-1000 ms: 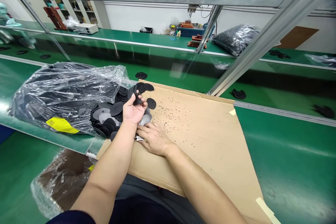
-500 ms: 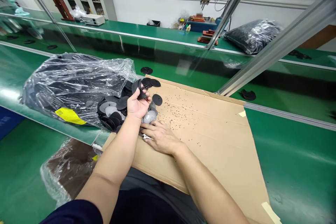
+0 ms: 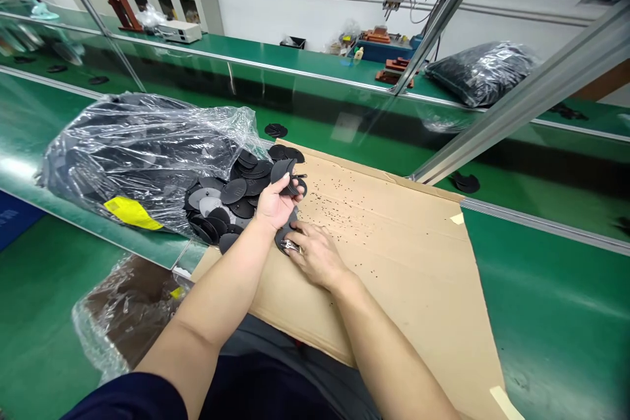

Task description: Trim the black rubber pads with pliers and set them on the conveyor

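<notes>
My left hand is closed around a few thin black plastic discs, held up over the left part of the cardboard sheet. A small dark stub juts from them to the right. My right hand rests low on the cardboard, fingers bent around a small silver nail clipper, partly hidden by the fingers. Beneath its fingertips lies another dark disc. Left of both hands, a loose pile of black and grey discs spills from the mouth of a clear plastic bag.
Tiny black bits are scattered over the cardboard. A yellow label sits on the bag. Small disc stacks lie on the green bench behind. A slanted metal post rises at the right. Below left is a plastic-lined box.
My left hand has moved slightly right with its discs, uncovering more of the pile. My right hand has shifted a little right with the nail clipper. The grey disc beside it is no longer visible.
</notes>
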Tool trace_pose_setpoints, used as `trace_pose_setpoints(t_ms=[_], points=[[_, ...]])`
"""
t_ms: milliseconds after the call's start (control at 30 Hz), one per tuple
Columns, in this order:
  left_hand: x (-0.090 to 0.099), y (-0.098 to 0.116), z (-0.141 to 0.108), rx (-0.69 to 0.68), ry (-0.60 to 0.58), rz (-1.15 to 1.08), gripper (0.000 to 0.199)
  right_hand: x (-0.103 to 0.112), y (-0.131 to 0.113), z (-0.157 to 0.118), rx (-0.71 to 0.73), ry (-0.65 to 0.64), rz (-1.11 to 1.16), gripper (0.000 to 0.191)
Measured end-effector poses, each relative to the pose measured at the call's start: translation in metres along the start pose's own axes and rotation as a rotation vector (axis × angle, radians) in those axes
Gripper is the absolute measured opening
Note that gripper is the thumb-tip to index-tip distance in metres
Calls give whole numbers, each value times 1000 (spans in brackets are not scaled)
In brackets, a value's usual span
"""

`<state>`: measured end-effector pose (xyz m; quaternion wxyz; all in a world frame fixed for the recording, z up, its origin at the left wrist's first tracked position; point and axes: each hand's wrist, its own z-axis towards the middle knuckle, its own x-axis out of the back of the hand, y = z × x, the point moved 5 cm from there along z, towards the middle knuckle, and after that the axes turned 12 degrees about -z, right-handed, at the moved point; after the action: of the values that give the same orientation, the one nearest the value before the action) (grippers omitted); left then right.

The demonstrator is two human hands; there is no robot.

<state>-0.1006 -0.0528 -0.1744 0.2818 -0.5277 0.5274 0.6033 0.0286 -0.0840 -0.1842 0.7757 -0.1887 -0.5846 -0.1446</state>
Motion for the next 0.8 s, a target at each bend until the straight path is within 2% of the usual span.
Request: trace_pose_setpoints(t_ms=[100,167,233,300,367,433,500,600,800], points=[[4,-6,3,7,21,64,20,5,4,-1,-38,24,143,31],[7,-10,4,-1,30,135,26,11,15,-4,-79,96,308,35],[9,-15,4,-14,32,230,31,18,34,-8,-162,242,506,25],[9,-22,2,-7,7,331,34,24,58,-15,-321,445,716,16],[7,-34,-3,40,-56,418,37,27,79,-22,-487,636,906,20],[4,-46,-10,107,-137,484,40,27,91,-26,-579,736,1030,26],[2,-55,-17,155,-209,529,44,26,96,-27,-610,752,1079,28],[1,-59,-21,141,-261,571,48,24,96,-26,-609,700,1020,28],[2,-60,-21,73,-240,578,48,23,93,-25,-575,660,870,29]])
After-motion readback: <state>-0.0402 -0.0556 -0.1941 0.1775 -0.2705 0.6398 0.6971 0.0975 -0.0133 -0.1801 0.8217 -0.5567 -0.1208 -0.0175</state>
